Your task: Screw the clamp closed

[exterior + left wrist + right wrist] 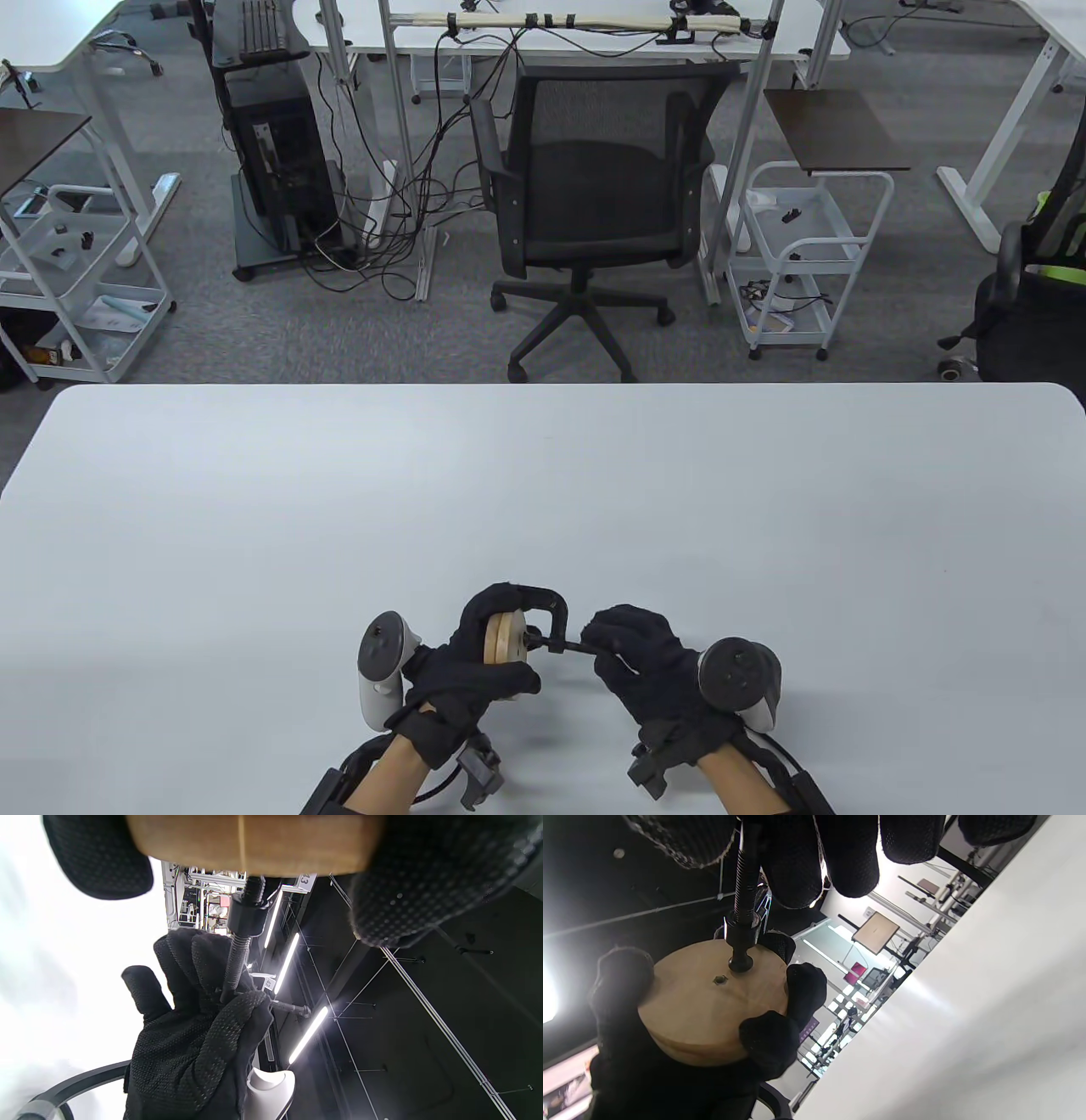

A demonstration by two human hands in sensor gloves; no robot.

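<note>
A black C-clamp (543, 601) sits around a round wooden disc (502, 638) near the table's front edge. My left hand (479, 658) grips the disc and clamp frame, holding them above the table. The clamp's threaded screw (560, 647) points right and its tip presses on the disc face (712, 1001). My right hand (632, 649) pinches the screw's handle end. In the left wrist view the screw (237, 959) runs from the disc (254, 840) into my right hand (199, 1027). In the right wrist view my fingers (797, 861) hold the screw (746, 878).
The white table (543, 492) stretches ahead of my hands. Beyond its far edge stand a black office chair (594, 178), white carts (806, 255) and a computer stand with cables (280, 153).
</note>
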